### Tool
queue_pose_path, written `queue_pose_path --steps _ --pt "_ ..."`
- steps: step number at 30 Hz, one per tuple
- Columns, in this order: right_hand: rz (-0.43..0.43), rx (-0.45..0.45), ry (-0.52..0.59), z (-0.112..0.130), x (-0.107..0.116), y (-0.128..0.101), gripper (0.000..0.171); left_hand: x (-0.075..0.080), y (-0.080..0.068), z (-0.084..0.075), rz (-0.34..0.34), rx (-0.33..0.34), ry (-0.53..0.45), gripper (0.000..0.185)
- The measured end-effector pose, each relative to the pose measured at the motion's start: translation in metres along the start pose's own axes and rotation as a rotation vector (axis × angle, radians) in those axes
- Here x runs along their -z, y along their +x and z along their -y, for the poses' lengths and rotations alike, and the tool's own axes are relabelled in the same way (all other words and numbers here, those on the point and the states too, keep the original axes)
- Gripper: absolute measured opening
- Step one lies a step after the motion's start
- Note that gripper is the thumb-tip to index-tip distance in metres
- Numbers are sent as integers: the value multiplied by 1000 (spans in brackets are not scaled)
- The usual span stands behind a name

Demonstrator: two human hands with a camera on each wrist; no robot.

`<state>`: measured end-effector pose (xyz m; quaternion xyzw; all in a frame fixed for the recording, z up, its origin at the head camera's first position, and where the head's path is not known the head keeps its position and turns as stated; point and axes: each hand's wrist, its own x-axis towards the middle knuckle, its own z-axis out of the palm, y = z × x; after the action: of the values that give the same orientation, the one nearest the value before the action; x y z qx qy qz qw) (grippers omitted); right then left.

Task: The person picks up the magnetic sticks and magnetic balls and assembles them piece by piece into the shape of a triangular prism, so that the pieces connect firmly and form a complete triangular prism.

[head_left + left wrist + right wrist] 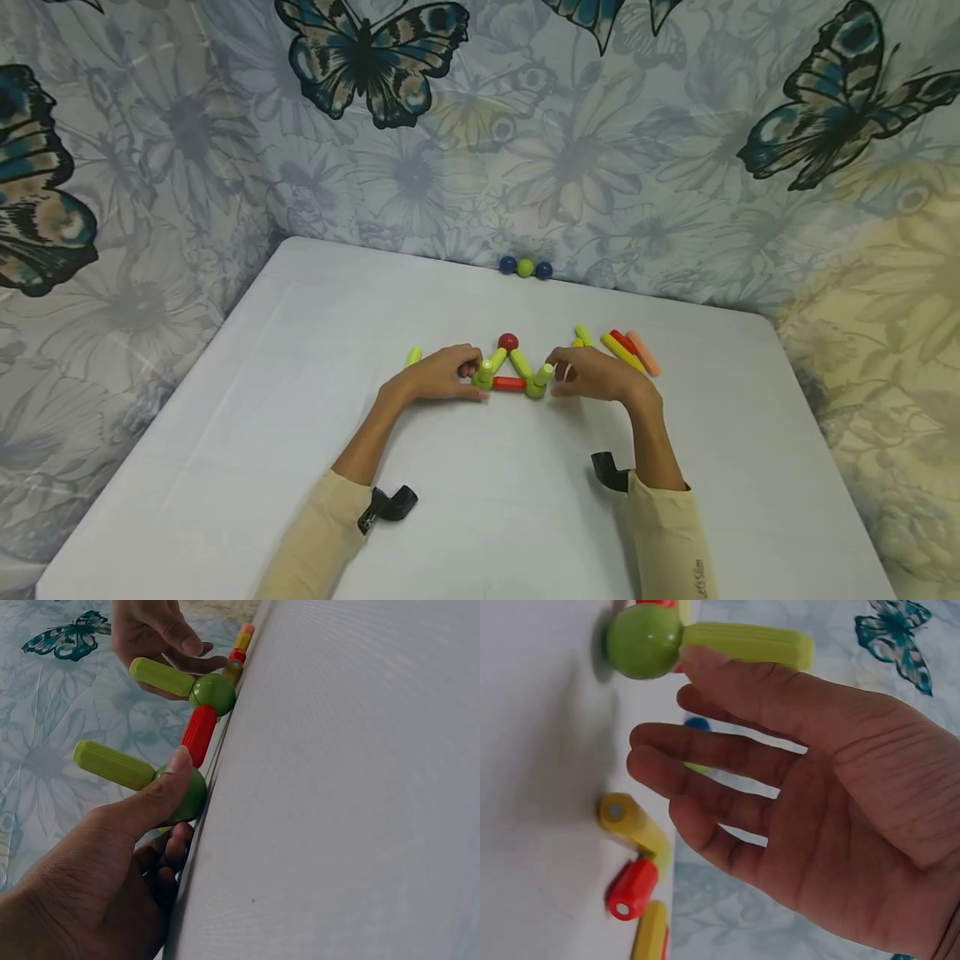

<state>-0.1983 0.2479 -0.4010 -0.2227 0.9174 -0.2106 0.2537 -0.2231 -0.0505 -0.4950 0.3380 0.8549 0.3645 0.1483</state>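
A triangle of toy building rods and balls lies on the white table between the hands. Its far corner is a red ball (508, 342), and a red rod (509, 384) joins the two near green balls. From each green ball a lime rod stands up. My left hand (442, 372) pinches the left green ball (193, 796), thumb over its top by the red rod, fingers curled beneath. Beside the right green ball (645, 641), my right hand (802, 772) has loosely bent, spread fingers; its thumb tip overlaps the base of that ball's lime rod (750, 645).
Loose yellow, red and orange rods (643, 353) lie behind the right hand. One lime rod (414, 356) rests behind the left hand. Two blue balls and a lime ball (525, 267) sit in a row at the table's far edge, against the butterfly-patterned cloth (570, 167).
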Motion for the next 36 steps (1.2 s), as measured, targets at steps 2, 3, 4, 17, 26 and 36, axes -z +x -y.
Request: queue_pose_path --steps 2,3,4,17,26,36 --pt "25 0 10 -2 -2 5 37 1 0 0 -1 0 0 36" --pt "31 3 8 -3 -3 7 36 1 0 0 0 0 -3 36" --pt "34 9 6 -4 -3 8 36 1 -1 -1 1 0 -3 36" --pt "-261 26 12 -31 56 51 38 0 -2 -2 -7 11 -30 37" --pt "-324 27 -93 -63 58 133 62 -5 1 -1 16 12 -29 38" --pt "-294 -60 -174 -60 47 131 31 -2 2 2 -3 17 -16 38"
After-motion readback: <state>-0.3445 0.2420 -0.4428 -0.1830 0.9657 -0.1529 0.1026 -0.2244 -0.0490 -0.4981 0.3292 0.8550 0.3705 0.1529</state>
